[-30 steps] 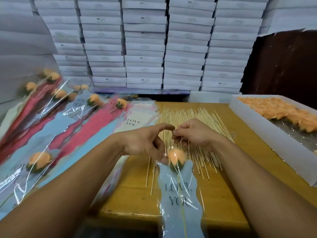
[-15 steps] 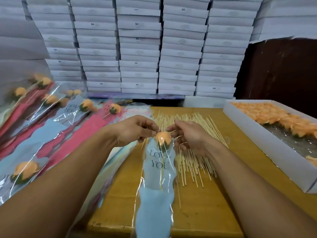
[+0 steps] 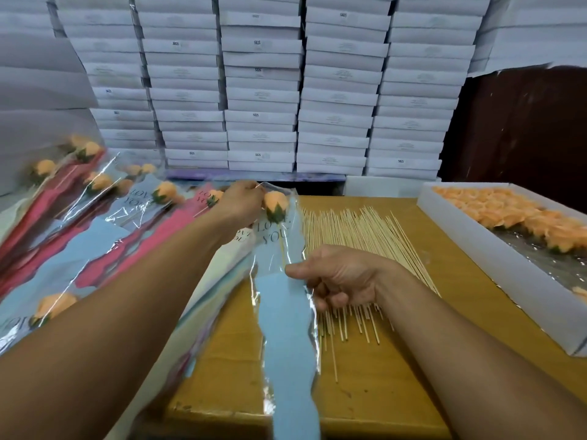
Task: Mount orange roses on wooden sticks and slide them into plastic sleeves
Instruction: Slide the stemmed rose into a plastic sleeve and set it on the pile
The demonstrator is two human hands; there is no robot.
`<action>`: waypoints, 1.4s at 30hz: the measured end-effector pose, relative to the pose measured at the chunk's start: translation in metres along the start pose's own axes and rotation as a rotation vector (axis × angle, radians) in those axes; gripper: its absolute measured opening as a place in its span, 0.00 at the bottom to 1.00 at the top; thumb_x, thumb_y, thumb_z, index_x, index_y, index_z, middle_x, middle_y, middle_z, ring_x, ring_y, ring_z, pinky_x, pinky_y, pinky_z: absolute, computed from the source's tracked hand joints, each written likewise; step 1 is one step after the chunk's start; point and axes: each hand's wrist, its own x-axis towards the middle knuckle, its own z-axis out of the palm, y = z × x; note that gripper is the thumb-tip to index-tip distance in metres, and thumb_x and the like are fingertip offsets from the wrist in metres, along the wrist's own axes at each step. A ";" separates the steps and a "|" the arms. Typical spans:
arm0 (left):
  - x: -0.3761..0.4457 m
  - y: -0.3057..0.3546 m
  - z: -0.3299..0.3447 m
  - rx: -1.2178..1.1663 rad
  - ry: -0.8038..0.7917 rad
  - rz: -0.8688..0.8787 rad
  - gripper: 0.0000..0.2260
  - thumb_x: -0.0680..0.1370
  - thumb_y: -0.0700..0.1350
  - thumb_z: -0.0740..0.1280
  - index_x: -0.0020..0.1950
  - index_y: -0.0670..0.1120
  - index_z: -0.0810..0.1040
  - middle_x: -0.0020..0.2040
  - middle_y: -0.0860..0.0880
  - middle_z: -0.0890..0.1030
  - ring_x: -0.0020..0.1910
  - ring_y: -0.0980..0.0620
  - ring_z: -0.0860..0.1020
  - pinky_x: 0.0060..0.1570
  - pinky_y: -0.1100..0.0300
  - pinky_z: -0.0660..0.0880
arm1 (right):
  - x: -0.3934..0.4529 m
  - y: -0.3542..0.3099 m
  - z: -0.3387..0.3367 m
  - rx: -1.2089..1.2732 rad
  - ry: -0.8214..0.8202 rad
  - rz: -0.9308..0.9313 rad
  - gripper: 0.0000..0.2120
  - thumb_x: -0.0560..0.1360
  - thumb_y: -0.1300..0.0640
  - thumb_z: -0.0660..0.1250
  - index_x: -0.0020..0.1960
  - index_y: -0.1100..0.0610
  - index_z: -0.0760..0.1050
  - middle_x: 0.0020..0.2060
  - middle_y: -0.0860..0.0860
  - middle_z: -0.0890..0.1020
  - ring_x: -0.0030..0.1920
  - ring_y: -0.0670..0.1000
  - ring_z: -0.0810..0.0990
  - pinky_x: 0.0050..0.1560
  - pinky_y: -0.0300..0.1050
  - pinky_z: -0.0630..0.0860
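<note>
Sleeve: clear plastic sleeve (image 3: 287, 315) with a blue printed panel and the words LOVE YOU, lying lengthwise from the 12 o'clock middle of the tabletop (image 3: 381, 385) down to its 6 o'clock edge, which its lower end overhangs.
Rose: orange rose (image 3: 275, 201) with green sepals, inside the top of the sleeve, at 12 o'clock from the right hand.
Stick: thin wooden stick (image 3: 281, 249) running down from the rose inside the sleeve; its lower part is lost against the blue panel.
Left hand: left hand (image 3: 243, 203) reaches to the sleeve's upper end, fingers pinching the plastic edge just at 9 o'clock of the rose.
Right hand: right hand (image 3: 341, 276) sits at 3 o'clock of the sleeve's middle, fingers curled, thumb and forefinger pinching the sleeve's right edge.
Loose sticks: pile of bare wooden sticks (image 3: 362, 236) fanned on the tabletop, partly under the right hand, just beside the sleeve at 3 o'clock.
Tray: white tray (image 3: 495, 258) at 3 o'clock on the tabletop, holding loose orange rose heads (image 3: 508, 211) over a foil-like lining.
Finished pieces: sleeved roses (image 3: 95, 198) in pink and blue sleeves, overlapping in a heap at 9 to 10 o'clock, left of the left forearm.
Background: stacks of flat white boxes (image 3: 260, 90) behind the tabletop at 12 o'clock.
</note>
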 end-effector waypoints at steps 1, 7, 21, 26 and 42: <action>0.000 0.002 0.000 0.028 0.020 0.011 0.15 0.82 0.37 0.55 0.43 0.47 0.78 0.35 0.50 0.79 0.36 0.51 0.72 0.34 0.58 0.69 | 0.001 -0.001 0.003 -0.012 -0.027 0.001 0.20 0.71 0.50 0.74 0.53 0.65 0.78 0.41 0.57 0.84 0.25 0.45 0.78 0.17 0.31 0.62; 0.006 0.019 -0.006 0.146 0.151 0.014 0.13 0.79 0.34 0.53 0.40 0.41 0.74 0.36 0.45 0.75 0.35 0.49 0.71 0.35 0.57 0.66 | 0.004 0.000 0.011 -0.105 -0.197 0.020 0.05 0.76 0.61 0.70 0.48 0.64 0.80 0.38 0.55 0.84 0.24 0.44 0.76 0.17 0.31 0.64; -0.044 0.003 -0.015 0.040 -0.069 -0.011 0.13 0.81 0.48 0.67 0.54 0.38 0.75 0.46 0.37 0.83 0.36 0.48 0.79 0.46 0.45 0.82 | 0.011 -0.001 0.010 0.111 0.177 -0.177 0.05 0.79 0.62 0.69 0.52 0.62 0.80 0.41 0.57 0.85 0.23 0.44 0.74 0.18 0.32 0.64; -0.098 -0.006 -0.015 0.086 -0.223 -0.010 0.13 0.74 0.51 0.76 0.46 0.40 0.83 0.30 0.44 0.79 0.28 0.54 0.76 0.28 0.61 0.73 | 0.013 -0.001 0.008 0.193 0.327 -0.224 0.06 0.78 0.60 0.70 0.50 0.63 0.80 0.34 0.56 0.83 0.23 0.45 0.75 0.19 0.34 0.69; -0.090 -0.035 -0.117 0.152 0.267 0.128 0.23 0.75 0.35 0.73 0.66 0.51 0.74 0.35 0.54 0.76 0.22 0.61 0.73 0.23 0.67 0.69 | 0.011 0.000 0.004 0.121 0.298 -0.241 0.22 0.73 0.46 0.69 0.57 0.63 0.80 0.37 0.59 0.84 0.30 0.50 0.79 0.26 0.39 0.73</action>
